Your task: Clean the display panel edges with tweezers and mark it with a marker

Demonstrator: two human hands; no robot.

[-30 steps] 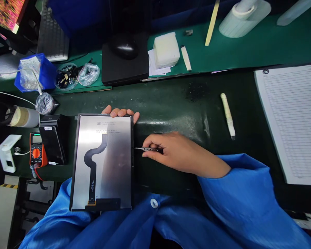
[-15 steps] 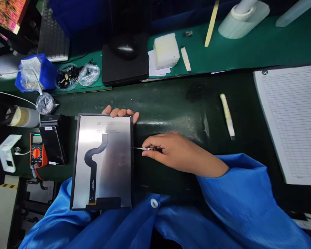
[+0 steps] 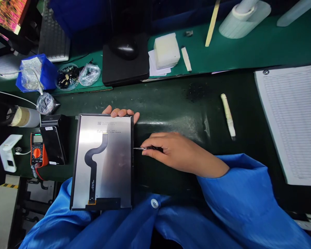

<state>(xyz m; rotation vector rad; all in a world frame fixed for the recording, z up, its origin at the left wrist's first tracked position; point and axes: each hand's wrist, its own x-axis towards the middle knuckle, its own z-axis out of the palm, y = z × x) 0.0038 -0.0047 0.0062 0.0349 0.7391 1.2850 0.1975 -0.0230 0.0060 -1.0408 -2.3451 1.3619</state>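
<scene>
A tablet display panel [image 3: 119,166] shows its silvery back, with a dark curved flex cable [image 3: 93,176] running down it. My left hand [image 3: 120,112] supports the panel from beneath; its fingertips curl over the top edge, while the palm is hidden. In my right hand [image 3: 176,152] a pair of metal tweezers [image 3: 145,148] is pinched between thumb and fingers. The tweezers' thin tip points left and meets the panel's right edge; whether it is inserted there I cannot tell.
Left of the panel stand a phone [image 3: 52,145] and an orange multimeter [image 3: 37,152]. A taped white stick [image 3: 228,116] and a lined paper pad [image 3: 295,121] lie to the right. On the raised shelf are a black mouse [image 3: 124,47] and a white foam block [image 3: 167,51].
My right fingers have rolled the tweezers slightly, so their handle shows a darker side. The panel and my left hand keep their places.
</scene>
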